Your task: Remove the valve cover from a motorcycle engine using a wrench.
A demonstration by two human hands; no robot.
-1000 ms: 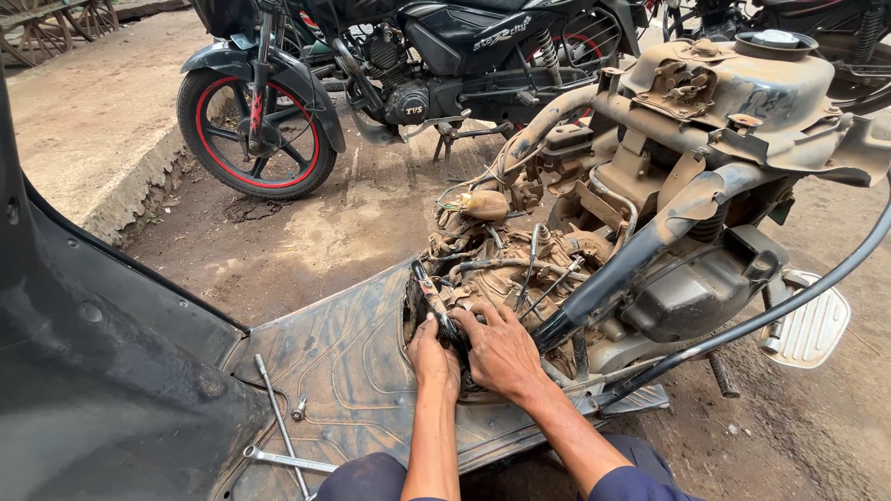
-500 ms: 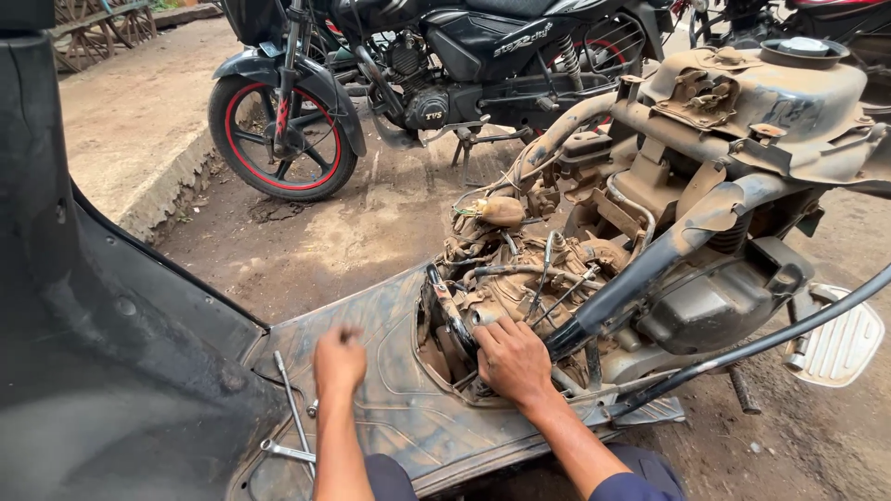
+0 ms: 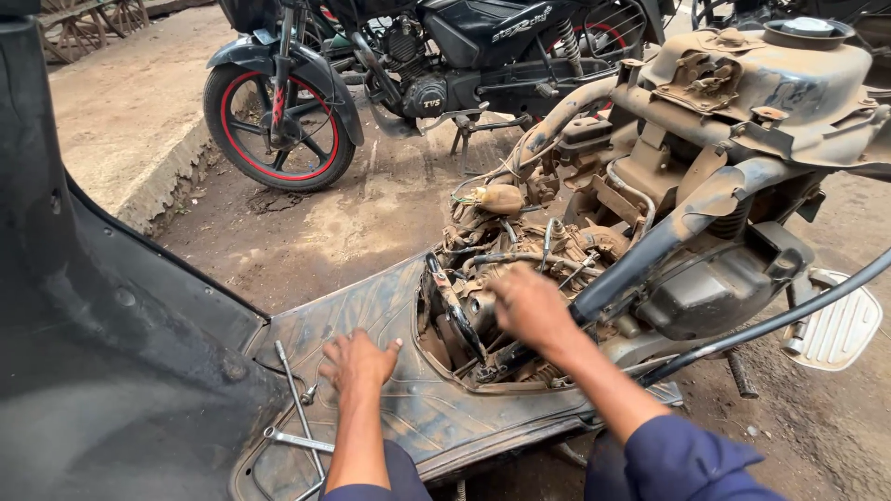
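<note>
Right now my left hand (image 3: 357,362) rests open, palm down, on the scooter's floorboard (image 3: 399,306) near the wrenches (image 3: 295,408); my right hand (image 3: 524,306) reaches into the exposed engine (image 3: 520,260), its grip blurred beyond telling.

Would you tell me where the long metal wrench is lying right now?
In the head view, the long metal wrench lies on the dusty scooter floorboard at lower left, just left of the left hand.

scooter footboard (image 3: 399,297): wrenches (image 3: 295,408), left hand (image 3: 357,362) on it
</note>
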